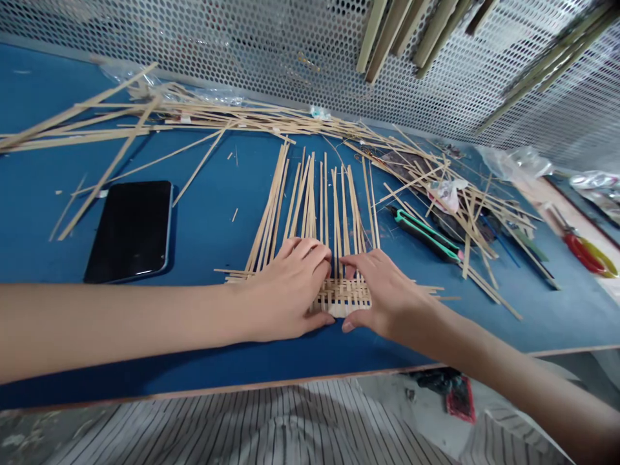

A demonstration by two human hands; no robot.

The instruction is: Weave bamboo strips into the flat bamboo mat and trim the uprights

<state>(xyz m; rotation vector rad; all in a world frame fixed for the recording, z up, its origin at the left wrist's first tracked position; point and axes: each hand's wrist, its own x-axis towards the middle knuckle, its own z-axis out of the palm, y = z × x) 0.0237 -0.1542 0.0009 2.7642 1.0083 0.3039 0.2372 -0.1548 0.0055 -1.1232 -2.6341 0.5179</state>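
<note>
A partly woven piece of thin bamboo strips (343, 296) lies flat on the blue table near its front edge. Its long upright strips (310, 194) fan out away from me, while cross strips stick out at both sides. My left hand (290, 289) grips the left part of the weave, fingers curled over its far side and thumb at the near edge. On the right part, my right hand (393, 290) holds the weave between its bent fingers and thumb. The palms cover much of the weave's two sides, and the fingertips of my left hand are partly hidden.
A black phone (132, 231) lies to the left. Loose bamboo strips (232, 116) run along the back by the perforated metal panel (203, 45). On the right are a black-and-green utility knife (426, 234), more scattered strips, and pliers with red and yellow handles (588, 252).
</note>
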